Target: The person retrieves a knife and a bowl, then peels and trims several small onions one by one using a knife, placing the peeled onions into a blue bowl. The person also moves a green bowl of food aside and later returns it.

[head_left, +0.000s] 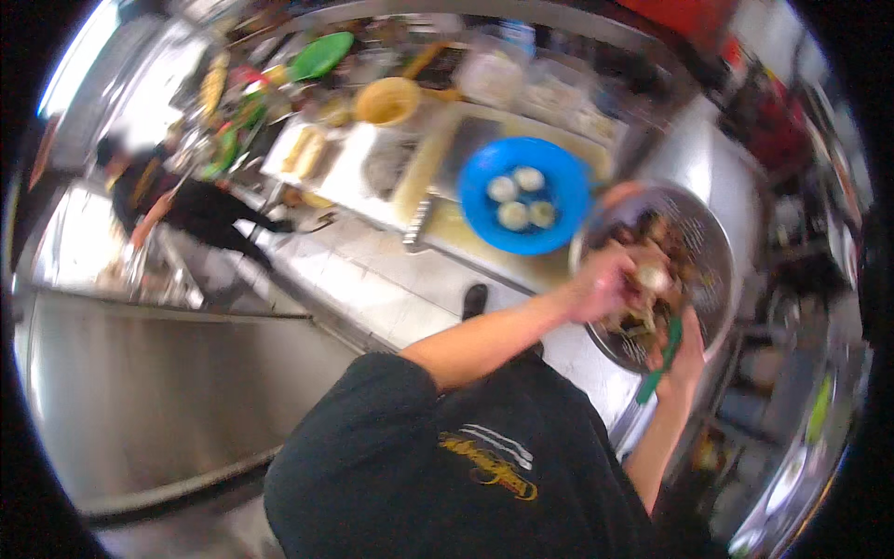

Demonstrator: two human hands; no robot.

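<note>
My left hand (604, 279) is over a large perforated metal colander (719, 307), closed around a pale round thing (653, 277), seemingly a peeled onion; blur hides the detail. Just below it, at the colander's near edge, my right hand (688, 353) holds a green-handled tool (660, 374), probably a knife, whose blade I cannot make out. Brown and pale scraps, like onion skins (632, 325), lie in the colander under my hands. To the left and touching or close to the colander, a blue plastic bowl (482, 223) holds several whitish peeled bulbs (513, 215).
A cutting board (454, 227) lies under the blue bowl, with a metal-handled tool (418, 222) on it. Behind are a yellow tub (387, 101), clear containers (492, 73) and a green lid or plate (321, 56). A co-worker (167, 195) stands at the left beyond a steel counter (174, 391).
</note>
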